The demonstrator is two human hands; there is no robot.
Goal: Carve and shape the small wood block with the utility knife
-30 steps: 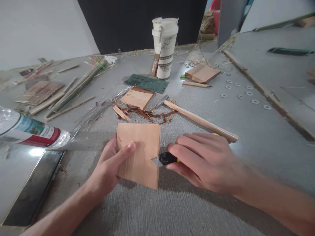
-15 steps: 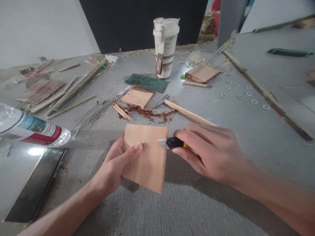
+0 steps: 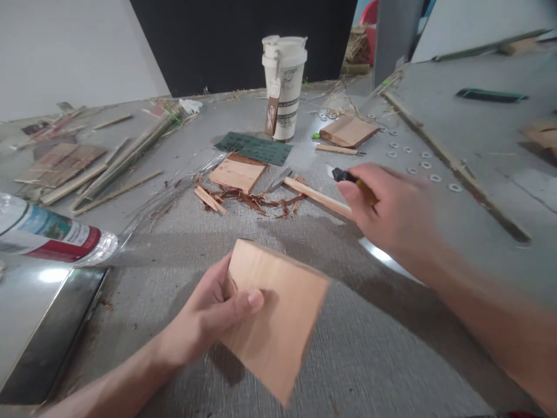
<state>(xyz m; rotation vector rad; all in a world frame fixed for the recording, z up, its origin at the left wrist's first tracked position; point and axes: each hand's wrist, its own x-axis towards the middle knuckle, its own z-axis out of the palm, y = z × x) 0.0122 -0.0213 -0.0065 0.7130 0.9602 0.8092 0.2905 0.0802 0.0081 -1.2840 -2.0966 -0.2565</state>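
The wooden board [image 3: 278, 313] sits low in the middle of the view, lifted off the worktop [image 3: 391, 348] and tilted, one corner pointing down toward the camera. It is a thin, flat square of pale wood with straight grain. It looks light and stiff, with a dry face that should not slip, though so thin a piece could probably split along the grain if bent or pinched hard. The edges are the natural place to hold it, and that is where the left hand [image 3: 209, 316] has it: the fingers are closed on the left edge, thumb lying across the top face and the rest tucked underneath.

The right hand [image 3: 391, 215] is up and to the right, well apart from the board and blurred. Its fingers are curled shut around a utility knife [image 3: 343, 175], whose black nose and short blade poke out toward the far left.

Just beyond lies a hammer [image 3: 313, 194] with a wooden handle, beside a scatter of reddish shavings [image 3: 256, 201] and a smaller wood block [image 3: 237, 174]. Farther back are green sandpaper [image 3: 255, 147] and a lidded cup [image 3: 282, 87]. Washers [image 3: 418, 159] dot the right side; a plastic bottle [image 3: 47, 235] lies at the left.
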